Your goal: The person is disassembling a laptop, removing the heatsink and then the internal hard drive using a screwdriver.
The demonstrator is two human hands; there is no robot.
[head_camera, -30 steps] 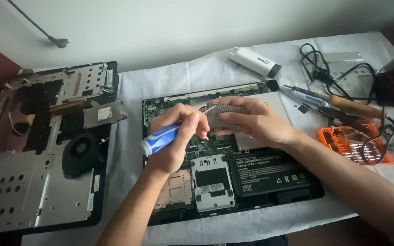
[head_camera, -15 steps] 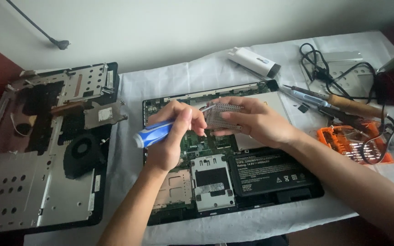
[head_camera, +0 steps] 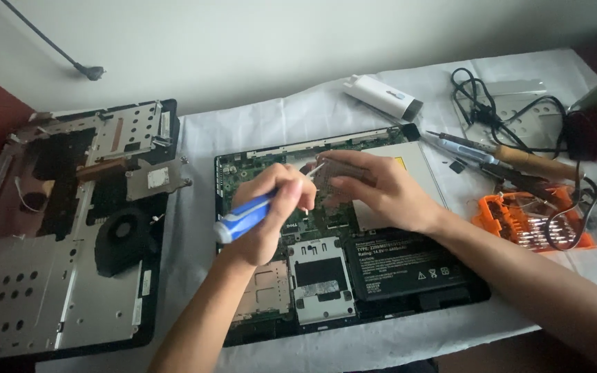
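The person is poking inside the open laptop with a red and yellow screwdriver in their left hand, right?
Not quite. The head view shows the screwdriver has a blue and white handle, not red and yellow. The rest is right: the left hand holds it over the open laptop.

My screwdriver [head_camera: 243, 217] has a glossy blue-and-white plastic handle; the laptop chassis [head_camera: 57, 228] beside it is dull grey metal, on a matt white cloth [head_camera: 195, 152].

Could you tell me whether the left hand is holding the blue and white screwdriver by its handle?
Yes, the left hand is wrapped around the handle of the blue and white screwdriver, its tip aimed at the open laptop.
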